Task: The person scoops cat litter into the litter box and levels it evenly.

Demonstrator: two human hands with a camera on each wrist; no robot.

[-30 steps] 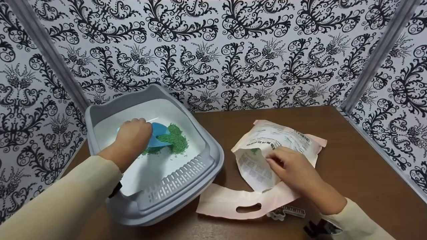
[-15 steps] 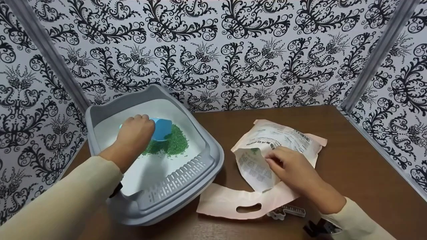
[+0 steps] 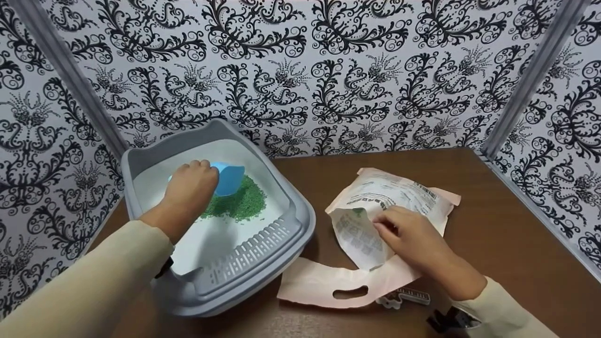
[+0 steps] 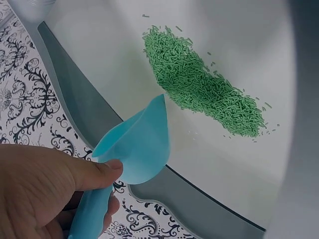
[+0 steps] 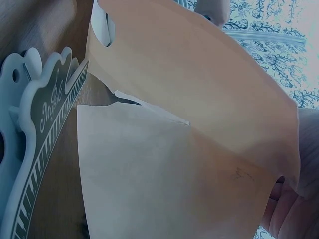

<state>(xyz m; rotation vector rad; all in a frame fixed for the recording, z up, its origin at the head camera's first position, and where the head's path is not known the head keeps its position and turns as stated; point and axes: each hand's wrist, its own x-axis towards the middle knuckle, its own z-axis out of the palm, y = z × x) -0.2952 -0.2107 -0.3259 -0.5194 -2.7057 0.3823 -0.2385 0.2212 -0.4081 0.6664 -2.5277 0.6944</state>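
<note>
My left hand [image 3: 192, 190] grips the handle of a light blue scoop [image 3: 230, 180] above a grey and white litter box [image 3: 305, 218]. The scoop's bowl [image 4: 144, 149] is tipped over, and no pellets show in it. Under it, a heap of green litter pellets [image 3: 251, 202] lies on the white floor of the box; stray bits surround the heap in the left wrist view. To the right, my right hand [image 3: 413, 234] pinches the edge of a torn-open pale pink litter bag [image 3: 399, 188] lying on its side. Some green shows inside its mouth.
A torn top strip [image 3: 314, 284] with a handle hole stays joined to the bag and lies toward the front. Partly beneath it is a white piece with piano-key print [image 3: 411, 296]. Patterned walls [image 3: 328, 94] enclose the brown table [image 3: 507, 225].
The scoop has tipped over and risen slightly, and the pellets it held have dropped onto the heap, which is fuller. The right hand and bag stay as they were.
</note>
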